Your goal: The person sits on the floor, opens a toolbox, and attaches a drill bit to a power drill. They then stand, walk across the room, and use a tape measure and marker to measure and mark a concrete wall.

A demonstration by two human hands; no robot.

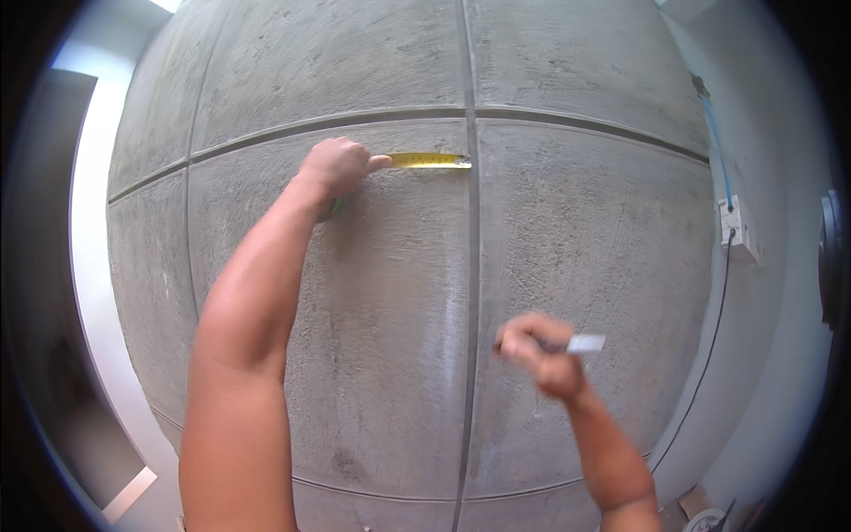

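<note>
Closed around a tape measure's case, the left hand (335, 167) presses it to the grey concrete wall (372, 293), thumb pinning the yellow tape (430, 160), whose tip reaches the vertical groove (470, 266). Lower down, the right hand (541, 350) pinches a blurred marker (581, 344) just beside that groove. A white socket box (736, 226) with a dark cable (709, 355) sits on the white wall to the right.

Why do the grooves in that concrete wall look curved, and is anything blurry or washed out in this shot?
In the head view the fisheye lens bends the straight wall grooves toward the rim, and the corners go black. The right hand and its marker are motion-blurred; the left hand and yellow tape measure are sharp. The bright strip at left is overexposed.
</note>
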